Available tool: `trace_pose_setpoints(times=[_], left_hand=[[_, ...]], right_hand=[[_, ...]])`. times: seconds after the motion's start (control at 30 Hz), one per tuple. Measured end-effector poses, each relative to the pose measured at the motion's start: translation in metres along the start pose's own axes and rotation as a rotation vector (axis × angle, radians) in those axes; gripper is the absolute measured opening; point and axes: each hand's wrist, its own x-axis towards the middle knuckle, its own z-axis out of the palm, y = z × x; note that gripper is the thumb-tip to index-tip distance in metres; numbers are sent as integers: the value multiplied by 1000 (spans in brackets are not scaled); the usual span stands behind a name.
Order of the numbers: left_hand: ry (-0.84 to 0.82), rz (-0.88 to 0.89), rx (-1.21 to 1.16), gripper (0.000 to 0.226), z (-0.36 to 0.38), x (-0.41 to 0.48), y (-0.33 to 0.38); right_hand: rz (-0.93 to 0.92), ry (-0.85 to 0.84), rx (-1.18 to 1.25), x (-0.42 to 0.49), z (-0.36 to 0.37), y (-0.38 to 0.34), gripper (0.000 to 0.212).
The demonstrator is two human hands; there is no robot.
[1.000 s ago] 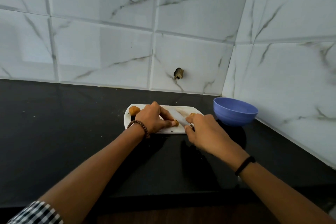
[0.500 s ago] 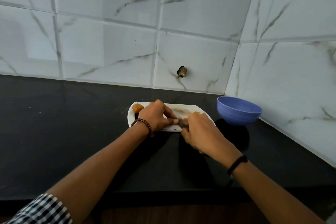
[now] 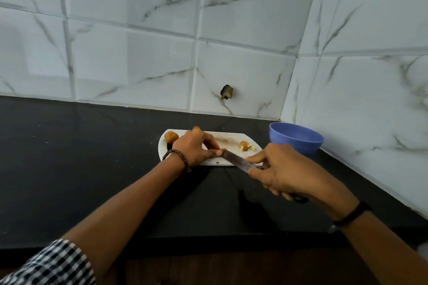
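The knife [image 3: 236, 159] is being drawn back toward the near edge of the cutting board [image 3: 209, 162]. Half a second ago the right hand [image 3: 286, 174] was being held tight against the left hand [image 3: 193, 149]; the two are now being kept apart, and the blade is being exposed along its length. This is being judged as the pull stroke of a slicing cut, with only the tip being kept at the held piece [image 3: 223, 149].

The handle is being gripped by the curled fingers of the right hand, with the index finger being laid straight along the back of the blade. The held piece is being pinched between the thumb and curled fingertips of the left hand, near the middle of the board's near edge. Most of it is being hidden by the fingers.

Cut pieces [image 3: 246, 146] are lying toward the board's right end, just beyond the blade. A whole brown piece [image 3: 171, 137] is sitting at the board's far left corner. A blue bowl [image 3: 296, 147] is standing near the far right corner of the counter [image 3: 92, 169], apart from the board. The left fingertips are being kept against the blade tip and are being judged the main hazard for the next stroke.
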Motion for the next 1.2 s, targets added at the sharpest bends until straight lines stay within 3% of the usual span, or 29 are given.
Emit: trace_pose_setpoints(times=[0.2,0.33,0.5,0.8,1.2], left_hand=[[-42,-19,-19,22,1,3,-2],[-140,71,18,32,-1,2,4],[-200,124,81,27,1,5,4],[-65,9,33,30,5,6,7],[-23,-82,-131,28,6,9,-7]], right_hand=[[-12,80,141,4,-19,14,34],[6,133,229,14,-13,21,32],[24,139,318,23,-5,24,33],[35,196,344,33,10,24,28],[-16,196,319,44,32,10,42]])
